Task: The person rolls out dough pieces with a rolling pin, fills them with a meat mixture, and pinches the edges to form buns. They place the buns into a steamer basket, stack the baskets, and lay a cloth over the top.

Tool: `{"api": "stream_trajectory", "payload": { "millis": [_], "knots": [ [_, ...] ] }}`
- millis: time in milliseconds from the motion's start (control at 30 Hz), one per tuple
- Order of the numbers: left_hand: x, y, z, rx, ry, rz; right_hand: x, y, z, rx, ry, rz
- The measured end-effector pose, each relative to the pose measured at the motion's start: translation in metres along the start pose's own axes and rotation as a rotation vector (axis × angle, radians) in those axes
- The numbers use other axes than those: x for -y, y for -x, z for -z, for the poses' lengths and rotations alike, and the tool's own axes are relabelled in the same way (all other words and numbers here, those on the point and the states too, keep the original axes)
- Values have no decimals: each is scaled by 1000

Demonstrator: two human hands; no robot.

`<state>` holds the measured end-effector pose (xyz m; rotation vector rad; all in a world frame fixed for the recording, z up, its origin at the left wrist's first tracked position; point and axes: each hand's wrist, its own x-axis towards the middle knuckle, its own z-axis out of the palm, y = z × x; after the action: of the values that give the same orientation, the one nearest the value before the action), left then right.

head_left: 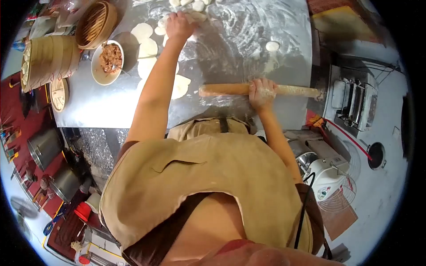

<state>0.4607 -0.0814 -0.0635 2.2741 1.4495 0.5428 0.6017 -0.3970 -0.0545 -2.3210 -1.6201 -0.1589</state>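
My left hand (179,26) reaches to the upper part of the floured metal table (222,66), palm down over flat dough pieces, its fingers curled down and what is under them hidden. My right hand (262,94) is wrapped round the middle of a long wooden rolling pin (228,89), which lies crosswise near the table's front edge. Overlapping flat dough rounds (148,48) run down beside my left forearm. One small dough disc (272,46) lies alone at the right. More small dough pieces (198,5) sit at the top edge of the view.
A white bowl of meat filling (110,57) with a spoon stands at the left, near an open bamboo steamer (96,24) and stacked steamers (51,62). Right of the table are a metal roller machine (357,98) and a white mixer (326,177).
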Motion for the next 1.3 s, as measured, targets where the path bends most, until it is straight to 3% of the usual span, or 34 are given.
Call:
{"api": "stream_trajectory", "payload": {
  "millis": [33,67,167,300,400,433,500,533,600,633,667,700,733,800,867,933,967,1067,1133,1200,1233,1300],
  "knots": [
    [-3,-6,-6,120,-121,108,-3,1,0,-12,-19,-10],
    [-3,-4,-10,116,-115,105,-6,4,-1,-16,-13,-8],
    [-4,25,-16,-63,238,-137,-10,17,-10,-129,-32,-55],
    [-3,63,-34,-280,-32,-219,-7,14,-8,-73,-7,-97],
    [-30,120,-16,28,-152,-220,-1,16,-7,-121,-28,-99],
    [-23,133,-28,16,58,-381,4,11,-6,-12,32,-184],
    [-49,154,-34,289,261,-262,10,-6,-10,128,139,-312],
    [-67,154,-26,428,289,-167,7,-25,-21,165,183,-352],
    [-83,111,-16,709,213,-8,-4,-71,-32,235,-50,-404],
    [-78,98,-22,679,207,-171,-7,-75,-44,237,-36,-413],
    [-64,83,-33,790,316,-171,-10,-76,-55,198,18,-267],
    [-57,87,-26,811,373,-150,-11,-74,-59,159,69,-121],
    [-51,93,-16,829,426,-128,-3,-61,-47,158,74,-127],
    [-39,122,-4,792,409,-41,25,-21,-9,-34,153,28],
    [-36,125,-9,754,387,53,29,-30,-19,-10,116,-31],
    [-57,105,-8,738,101,-44,20,-77,-35,135,237,52],
    [-50,87,-13,760,151,-44,12,-81,-52,129,240,55],
    [-31,84,-9,808,188,-121,11,-68,-64,-50,80,66],
    [-20,117,-6,721,230,-26,31,-27,-15,-198,135,125],
    [-14,142,-19,710,439,222,29,-45,-28,-187,127,43],
    [-35,134,-7,664,220,-5,33,-49,-34,-158,117,-47],
    [-41,107,-9,696,145,-55,38,-79,-44,-120,53,-110]
  ]
}}
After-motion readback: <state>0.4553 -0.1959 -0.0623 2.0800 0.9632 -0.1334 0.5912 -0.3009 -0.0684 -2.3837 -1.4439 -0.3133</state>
